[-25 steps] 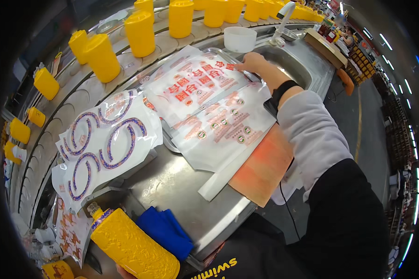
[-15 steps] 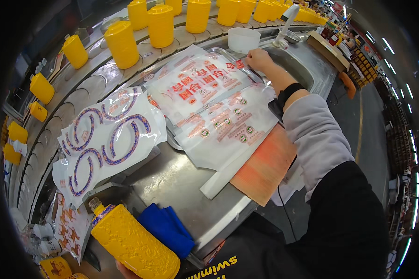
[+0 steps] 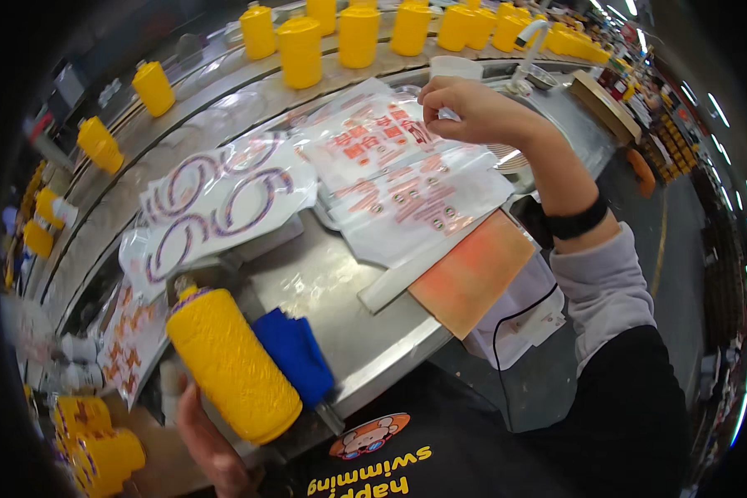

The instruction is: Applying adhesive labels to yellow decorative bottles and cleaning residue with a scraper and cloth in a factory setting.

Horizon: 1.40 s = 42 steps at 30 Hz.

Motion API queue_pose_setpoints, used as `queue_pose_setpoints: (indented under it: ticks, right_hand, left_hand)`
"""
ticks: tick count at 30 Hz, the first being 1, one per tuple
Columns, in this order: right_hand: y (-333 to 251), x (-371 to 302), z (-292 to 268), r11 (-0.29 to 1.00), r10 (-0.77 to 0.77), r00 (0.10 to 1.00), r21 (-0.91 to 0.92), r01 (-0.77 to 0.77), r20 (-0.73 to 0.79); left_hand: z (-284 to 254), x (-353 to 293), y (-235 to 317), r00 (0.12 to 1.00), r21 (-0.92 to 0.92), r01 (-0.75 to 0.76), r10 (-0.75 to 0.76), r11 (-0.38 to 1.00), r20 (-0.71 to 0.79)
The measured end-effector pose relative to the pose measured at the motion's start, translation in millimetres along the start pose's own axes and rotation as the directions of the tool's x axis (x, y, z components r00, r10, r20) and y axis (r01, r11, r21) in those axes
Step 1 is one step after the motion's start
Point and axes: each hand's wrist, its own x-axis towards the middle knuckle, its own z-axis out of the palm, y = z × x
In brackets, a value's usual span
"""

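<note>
A yellow bottle [image 3: 234, 365] with an embossed surface leans at a slant at the lower left, its clear neck pointing up and left. My left hand [image 3: 207, 440] grips its lower side, partly hidden behind it. My right hand [image 3: 465, 108] is raised over the far edge of the printed decal sheets [image 3: 390, 178], fingers curled into a pinch; what they hold, if anything, I cannot make out. Red designs cover those sheets. Beside them lies a sheet of purple curved band decals [image 3: 253, 199]. A folded blue cloth [image 3: 295, 353] rests by the bottle.
Yellow bottles [image 3: 299, 54] line the curved conveyor [image 3: 216, 104] at the back. A white tub [image 3: 456, 68] stands near the sink's faucet [image 3: 524, 58]. An orange-stained board [image 3: 473, 274] lies at the metal table's [image 3: 332, 282] right edge. Decorated yellow pieces [image 3: 108, 461] sit lower left.
My right hand has lifted and come nearer from the far edge of the sheets. My left hand shows more beside the bottle, which has shifted slightly up and left. The view has turned somewhat.
</note>
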Motion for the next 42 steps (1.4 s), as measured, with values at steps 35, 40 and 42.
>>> queue_pose_setpoints:
  ticks: [35, 40, 42]
  right_hand:
    - [190.6, -9.4, 111.0, 0.635, 0.577, 0.784, -0.476, -0.608, -0.231]
    - [182.7, 0.2, 93.8, 0.850, 0.458, 0.881, -0.230, -0.474, -0.119]
    - [179.4, 8.6, 95.1, 0.866, 0.429, 0.899, -0.243, -0.437, -0.086]
  left_hand:
    - [-33.1, 15.9, -12.0, 0.941, -0.344, 0.205, -0.281, 0.916, -0.187]
    - [-27.9, 11.7, -18.9, 0.931, -0.347, 0.184, -0.276, 0.920, -0.238]
    - [-31.2, 12.1, -23.6, 0.955, -0.366, 0.164, -0.241, 0.916, -0.173]
